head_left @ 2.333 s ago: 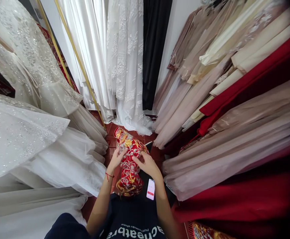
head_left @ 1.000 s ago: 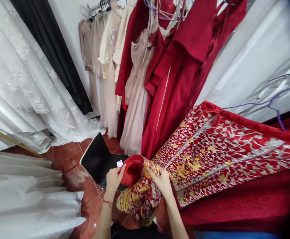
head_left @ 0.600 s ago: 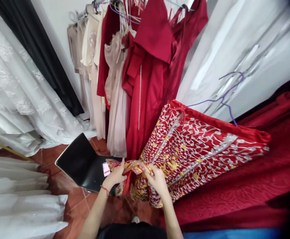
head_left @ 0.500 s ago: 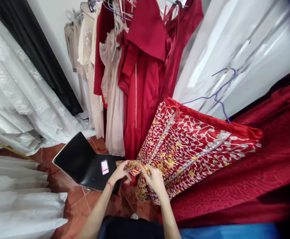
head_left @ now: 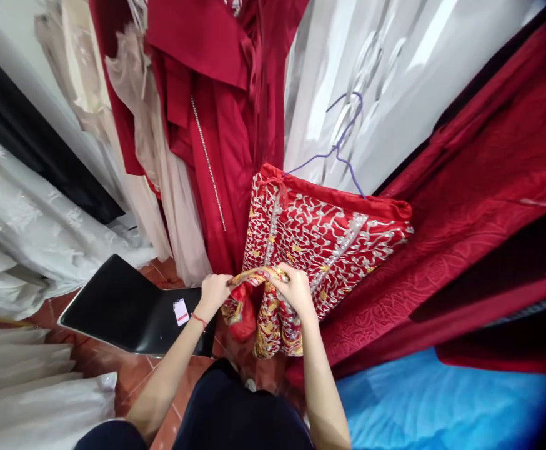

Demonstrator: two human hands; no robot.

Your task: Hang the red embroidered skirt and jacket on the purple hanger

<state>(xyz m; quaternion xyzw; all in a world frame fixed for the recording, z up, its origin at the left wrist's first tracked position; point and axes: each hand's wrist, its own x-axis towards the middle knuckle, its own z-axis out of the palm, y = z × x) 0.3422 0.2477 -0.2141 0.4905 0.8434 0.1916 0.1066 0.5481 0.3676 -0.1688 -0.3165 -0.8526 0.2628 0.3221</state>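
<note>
A red skirt (head_left: 301, 231) with silver and gold embroidery hangs from a purple wire hanger (head_left: 338, 148), its drawstring waistband at the top. My left hand (head_left: 214, 294), with a red string on the wrist, is closed on the skirt's patterned lower edge. A short way to the right, my right hand (head_left: 294, 289) pinches the same edge. Between the hands the hem is stretched in a curve, and plain red lining shows below it by my left hand. Gathered folds of the skirt hang beneath my right hand.
A black chair (head_left: 127, 312) with a white and pink card (head_left: 180, 312) on it stands at the left. Red dresses (head_left: 212, 137) and pale dresses (head_left: 146, 112) hang behind. White gowns (head_left: 15, 206) line the left, dark red fabric (head_left: 441, 250) and blue fabric (head_left: 432, 400) the right.
The view has turned to the right. My hands have spread apart along the hem, which was bunched between them, and the red lining by my left hand has come into sight.
</note>
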